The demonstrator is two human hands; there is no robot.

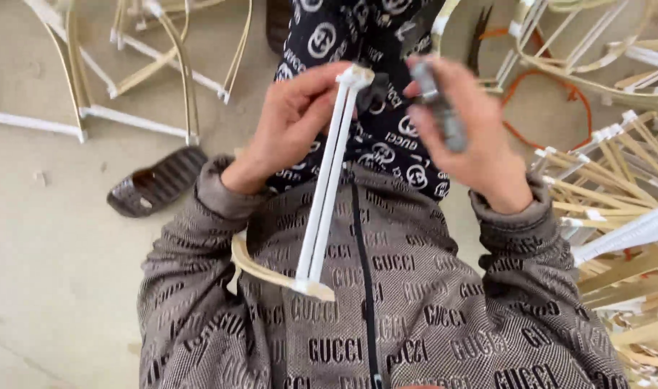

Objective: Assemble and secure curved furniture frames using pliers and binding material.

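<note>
White paired sticks (pixel 327 180) are pinched by left-hand fingers (pixel 300 101); right hand (pixel 462 126) grips a blurred, seemingly grey tool (pixel 438 108).

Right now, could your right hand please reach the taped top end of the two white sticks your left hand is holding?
Probably yes: the right hand, gripping a grey tool, is beside the taped top end held by the left hand, with nothing between.

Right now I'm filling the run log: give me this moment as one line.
left hand: holds white sticks at top | right hand: holds grey tool | floor: sandal, bamboo frames
</note>
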